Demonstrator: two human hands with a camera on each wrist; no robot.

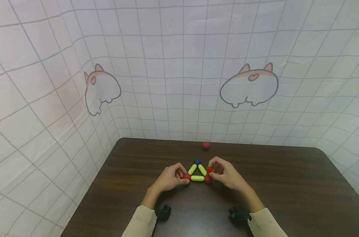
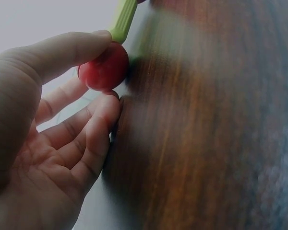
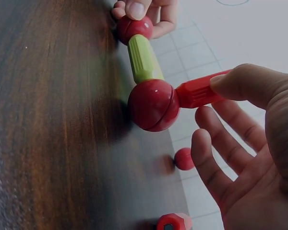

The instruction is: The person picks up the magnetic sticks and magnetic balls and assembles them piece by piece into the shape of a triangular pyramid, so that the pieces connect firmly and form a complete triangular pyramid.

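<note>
A flat triangle of yellow-green rods lies on the table, with a blue ball (image 1: 197, 161) at its far corner and red balls at the two near ones. My left hand (image 1: 171, 177) pinches the left red ball (image 2: 105, 67) between thumb and fingers. From the right red ball (image 3: 153, 105) a red rod (image 3: 197, 91) stands upright, its top gripped by the thumb and fingers of my right hand (image 1: 226, 174). One yellow-green rod (image 1: 197, 178) joins both red balls. Two more, the left rod (image 1: 192, 169) and the right rod (image 1: 202, 170), slope up to the blue ball.
A loose red ball (image 1: 206, 145) sits near the far edge of the dark wooden table (image 1: 286, 184). Low in the right wrist view, the end of another red rod (image 3: 170, 223) shows. A white gridded cloth (image 1: 173, 82) hangs behind and at the sides.
</note>
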